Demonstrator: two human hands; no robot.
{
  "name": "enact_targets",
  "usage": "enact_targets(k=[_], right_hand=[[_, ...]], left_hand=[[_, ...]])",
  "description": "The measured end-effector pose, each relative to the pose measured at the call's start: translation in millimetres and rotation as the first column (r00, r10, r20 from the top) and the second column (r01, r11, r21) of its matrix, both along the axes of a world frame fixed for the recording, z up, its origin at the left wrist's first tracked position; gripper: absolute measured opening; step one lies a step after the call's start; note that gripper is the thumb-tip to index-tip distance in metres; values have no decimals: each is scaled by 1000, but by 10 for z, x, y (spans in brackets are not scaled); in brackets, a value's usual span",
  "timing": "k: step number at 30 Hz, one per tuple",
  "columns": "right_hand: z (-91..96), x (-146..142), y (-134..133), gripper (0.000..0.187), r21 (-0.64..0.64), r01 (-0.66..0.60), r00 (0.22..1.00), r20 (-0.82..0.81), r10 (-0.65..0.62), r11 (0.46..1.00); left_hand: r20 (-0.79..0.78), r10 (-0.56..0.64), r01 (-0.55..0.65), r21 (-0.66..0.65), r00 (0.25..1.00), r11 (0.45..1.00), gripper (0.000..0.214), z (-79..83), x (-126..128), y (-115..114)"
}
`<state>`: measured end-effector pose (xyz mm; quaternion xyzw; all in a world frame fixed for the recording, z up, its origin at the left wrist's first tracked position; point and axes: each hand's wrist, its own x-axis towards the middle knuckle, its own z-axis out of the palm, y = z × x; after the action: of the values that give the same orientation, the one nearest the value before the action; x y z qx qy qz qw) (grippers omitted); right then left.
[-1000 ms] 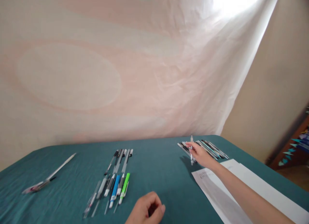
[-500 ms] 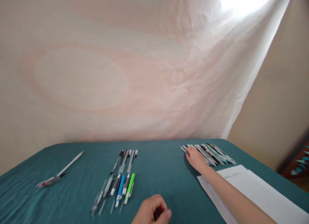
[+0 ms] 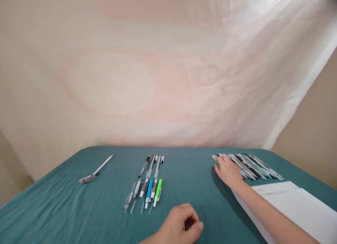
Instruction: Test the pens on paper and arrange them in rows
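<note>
Lowered since a second ago, the right hand [image 3: 228, 171] lies half-bent over the pen row [image 3: 249, 166] near the tabletop's [image 3: 189, 177] far right corner (any grip is hidden); a light touch should keep it aligned. Left hand [image 3: 181, 223]: loose fist, seemingly empty.

The person's right arm [image 3: 271, 207] is bare and stretches far out in front of me, slanting in toward the middle. The right hand [image 3: 229, 171] is at the end, back side up, with its fingers bent a little and pointing down. The thumb sticks out to the side. The left hand [image 3: 183, 223] is closer to the body, curled loosely, with a small dark hollow inside. I can't see its fingertips.
</note>
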<state>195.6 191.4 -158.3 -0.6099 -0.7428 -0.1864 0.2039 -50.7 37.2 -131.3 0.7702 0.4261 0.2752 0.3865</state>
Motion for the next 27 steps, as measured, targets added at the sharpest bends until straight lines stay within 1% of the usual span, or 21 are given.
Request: enact_targets(k=[2,4,6,8,10,12,14,16,18,20,22,27], right_hand=[[66,-155,-104,16,-34,-82,996,-20,82,996],[120,-344,-236,16,-104,-175,984,-56,170,979],[151,-547,-381,17,-169,-273,959,-122,254,947],[152,-736,-517,17,-219,-369,924,-189,331,903],[125,-888,-622,17,-248,-419,901,-234,366,873],[85,-987,-687,17,-255,-452,884,-257,391,855],[48,-1033,-717,19,-241,-479,868,-271,415,844],[26,-1040,-726,20,-222,-499,855,-285,434,837],[17,-1027,-724,19,-209,-512,844,-302,443,834],[11,-1013,-721,19,-199,-522,835,-315,451,829],[2,-1007,-718,19,-192,-531,828,-325,457,825],[-11,-1009,-711,19,-193,-548,815,-343,467,814]], left_hand=[[-13,0,0,17,1000,1000,16,0,0,0],[-28,-7,7,15,1000,1000,14,16,-7,-5],[-53,-32,32,8,998,999,12,62,-25,-16],[-104,-43,46,22,994,999,13,135,-63,-24],[-192,0,13,70,981,997,15,225,-135,-10],[-304,95,-56,136,948,989,17,313,-250,40],[-401,196,-126,196,895,973,19,384,-403,130],[-488,293,-193,245,822,950,21,429,-575,241],[-575,388,-272,279,721,921,22,445,-735,348],[-611,446,-317,314,655,895,21,436,-854,429],[-622,469,-334,330,627,883,21,407,-918,475],[-631,461,-309,343,624,887,21,318,-908,490]])
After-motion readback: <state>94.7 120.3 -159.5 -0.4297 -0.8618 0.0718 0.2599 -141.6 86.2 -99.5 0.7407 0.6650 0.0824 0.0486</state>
